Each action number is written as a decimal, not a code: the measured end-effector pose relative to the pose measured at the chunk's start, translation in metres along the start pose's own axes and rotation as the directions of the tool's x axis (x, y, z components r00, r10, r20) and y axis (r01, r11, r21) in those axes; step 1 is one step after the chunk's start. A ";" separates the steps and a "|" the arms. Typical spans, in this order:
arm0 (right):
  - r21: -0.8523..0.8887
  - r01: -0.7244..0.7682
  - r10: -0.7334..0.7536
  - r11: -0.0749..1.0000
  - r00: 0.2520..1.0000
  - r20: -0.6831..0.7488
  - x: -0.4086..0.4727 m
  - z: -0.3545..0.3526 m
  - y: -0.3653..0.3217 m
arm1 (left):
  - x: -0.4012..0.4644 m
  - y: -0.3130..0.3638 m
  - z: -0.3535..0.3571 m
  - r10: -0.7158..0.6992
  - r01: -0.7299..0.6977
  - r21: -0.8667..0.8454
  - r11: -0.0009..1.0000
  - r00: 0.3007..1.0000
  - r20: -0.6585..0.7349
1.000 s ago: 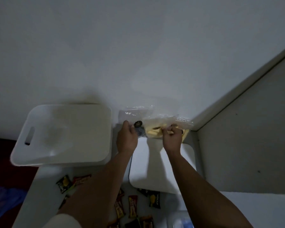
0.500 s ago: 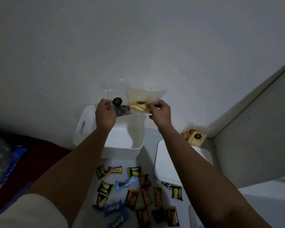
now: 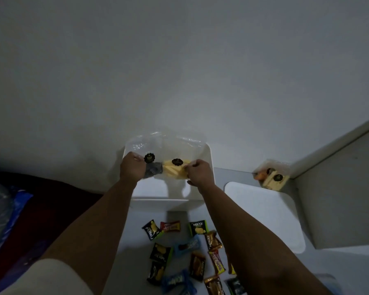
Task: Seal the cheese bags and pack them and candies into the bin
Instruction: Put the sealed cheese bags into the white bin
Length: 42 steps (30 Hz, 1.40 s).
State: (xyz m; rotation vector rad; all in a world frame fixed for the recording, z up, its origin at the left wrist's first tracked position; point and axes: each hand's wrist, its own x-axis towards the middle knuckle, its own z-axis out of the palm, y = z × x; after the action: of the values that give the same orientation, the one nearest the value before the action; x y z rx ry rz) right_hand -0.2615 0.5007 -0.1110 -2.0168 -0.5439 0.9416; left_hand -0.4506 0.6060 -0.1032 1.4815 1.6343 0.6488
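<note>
My left hand (image 3: 132, 169) grips a clear bag (image 3: 151, 165) with a dark round sticker and grey contents. A second clear bag (image 3: 175, 170), holding yellow cheese sticks, is pinched by my right hand (image 3: 198, 172). I hold both bags over the open white bin (image 3: 208, 158) at the back of the table. A third cheese bag (image 3: 273, 177) lies in the corner by the wall. Several wrapped candies (image 3: 179, 250) are scattered on the table between my forearms.
A white lid or tray (image 3: 262, 213) lies flat to the right of the bin. A wall rises behind the bin and a white panel stands at the right. Dark red fabric and blue plastic lie off the table's left edge.
Both hands have lowered the two bags from in front of the wall down over the bin's opening. The view has tilted down, showing more candies.
</note>
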 end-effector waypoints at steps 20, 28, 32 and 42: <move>-0.057 -0.150 0.154 0.987 0.985 0.079 0.076 0.043 0.045 | 0.087 -0.032 0.040 0.051 -0.073 0.087 0.994 0.971 0.235; -0.087 -0.096 0.095 0.992 0.995 -0.007 0.095 0.039 0.056 | 0.105 -0.019 0.054 0.091 -0.112 0.060 0.992 0.954 0.284; -0.068 -0.113 0.112 0.991 0.994 -0.018 0.102 0.039 0.055 | 0.105 -0.015 0.059 0.070 -0.085 0.043 0.995 0.958 0.277; -0.145 -0.063 0.063 0.987 0.998 -0.002 0.065 0.020 0.026 | 0.038 0.007 0.044 0.052 -0.053 -0.067 0.996 0.999 -0.017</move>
State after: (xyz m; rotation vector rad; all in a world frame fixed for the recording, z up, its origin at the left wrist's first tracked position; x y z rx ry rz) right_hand -0.2356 0.5386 -0.1678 -2.1744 -0.5672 0.9663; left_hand -0.4089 0.6383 -0.1294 1.4781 1.5746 0.7390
